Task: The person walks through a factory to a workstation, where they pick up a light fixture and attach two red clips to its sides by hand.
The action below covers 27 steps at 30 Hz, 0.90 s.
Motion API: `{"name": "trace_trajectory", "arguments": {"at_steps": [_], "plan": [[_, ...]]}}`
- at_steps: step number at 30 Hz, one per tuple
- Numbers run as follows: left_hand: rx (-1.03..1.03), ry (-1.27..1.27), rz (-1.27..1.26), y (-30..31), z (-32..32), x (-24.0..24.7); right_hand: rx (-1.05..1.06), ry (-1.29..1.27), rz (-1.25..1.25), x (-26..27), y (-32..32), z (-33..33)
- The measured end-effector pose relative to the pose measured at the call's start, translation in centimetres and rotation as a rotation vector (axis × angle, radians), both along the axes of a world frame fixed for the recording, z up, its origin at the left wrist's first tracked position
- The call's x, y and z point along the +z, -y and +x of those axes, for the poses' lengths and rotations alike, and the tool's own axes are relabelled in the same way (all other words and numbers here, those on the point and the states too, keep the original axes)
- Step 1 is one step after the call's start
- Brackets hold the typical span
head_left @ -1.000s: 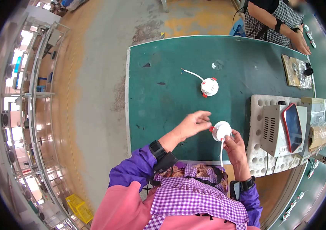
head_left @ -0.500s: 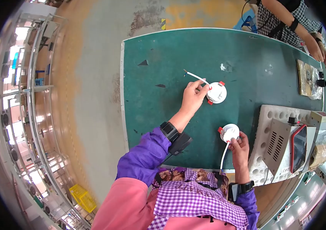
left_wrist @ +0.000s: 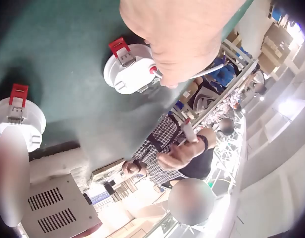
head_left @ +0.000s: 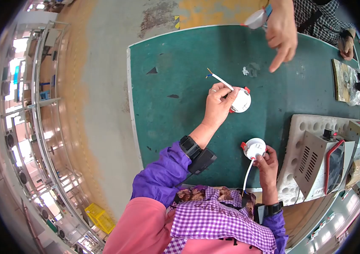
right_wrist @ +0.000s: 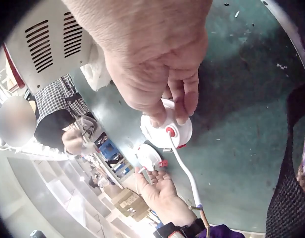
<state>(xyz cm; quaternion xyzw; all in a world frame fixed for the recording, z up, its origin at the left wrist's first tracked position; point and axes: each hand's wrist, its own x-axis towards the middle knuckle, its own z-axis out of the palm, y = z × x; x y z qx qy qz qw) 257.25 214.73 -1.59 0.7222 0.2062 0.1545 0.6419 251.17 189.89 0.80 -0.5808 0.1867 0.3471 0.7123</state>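
Observation:
My left hand (head_left: 217,106) pinches the white cable (head_left: 223,82) of a round white downlight (head_left: 242,101) close to where it enters the body. Bare wire ends (head_left: 209,73) stick out at the cable's far end. In the left wrist view, that downlight shows a spring clip (left_wrist: 122,49) with a red tip. Nearer the front edge, my right hand (head_left: 269,168) grips a second white downlight (head_left: 255,148) at its rim, thumb by the red cable inlet. From it a white cable (right_wrist: 186,171) hangs toward my apron, as the right wrist view also shows.
Across the green table (head_left: 180,127), another person's hand (head_left: 282,40) reaches in, a white downlight (head_left: 255,19) beside it. To the right, a grey vented box (head_left: 311,163) stands on a white foam block (head_left: 297,127). A board with plastic-wrapped parts (head_left: 346,82) lies beyond.
My left hand has moved away from the near downlight to the far one and now pinches its cable, whose end is raised. The other person's hand with a downlight has come over the table.

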Motion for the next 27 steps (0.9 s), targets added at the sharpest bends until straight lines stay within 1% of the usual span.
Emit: {"name": "trace_trajectory", "arguments": {"at_steps": [3,7,9,16,19,21,27], "plan": [[-0.063,-0.059,-0.068,0.1,-0.1,0.8,-0.009,-0.001,-0.003,-0.1,0.0,-0.1],[-0.068,-0.056,-0.084,0.0,-0.1,0.3,-0.049,-0.016,0.007,0.1,-0.2,0.1],[-0.065,-0.049,-0.156,0.0,-0.1,0.2,-0.052,-0.022,0.024,0.0,-0.1,0.1],[-0.086,-0.078,-0.121,-0.2,-0.1,0.5,-0.05,-0.029,0.007,0.1,-0.2,0.2],[-0.06,-0.079,-0.178,-0.2,-0.1,0.4,-0.048,-0.032,0.002,0.0,-0.1,0.2],[-0.069,-0.049,-0.148,-0.3,-0.2,0.1,-0.046,-0.035,0.001,-0.1,-0.1,0.2],[-0.046,-0.027,-0.158,-0.2,-0.2,-0.3,-0.034,-0.04,-0.001,-0.1,0.1,0.2]]}}
